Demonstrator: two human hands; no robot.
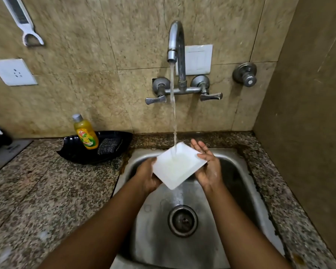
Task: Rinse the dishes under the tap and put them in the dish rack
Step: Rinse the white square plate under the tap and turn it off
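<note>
The granite tabletop point(52, 191) runs along the tiled wall point(97, 55), with a steel sink point(155, 226) set into it toward its right end. A wall-mounted tap point(176, 45) above the sink's far edge discharges a stream of water point(173, 113). The stream lands on a square white plate point(179, 166), which is held over the far half of the sink, tilted, with one corner pointing down toward the drain point(182, 220). The left hand point(148, 175) has its grip clamped on the plate's left edge, fingers underneath. The right hand point(208, 164) is spread apart, palm against the plate's right corner, fingers extended and not closed. Water runs off the low corner into the basin. On the tabletop at the sink's far-left corner sits a black tray point(93, 152) carrying a yellow detergent bottle point(86, 134) and a scrub pad point(108, 146).
</note>
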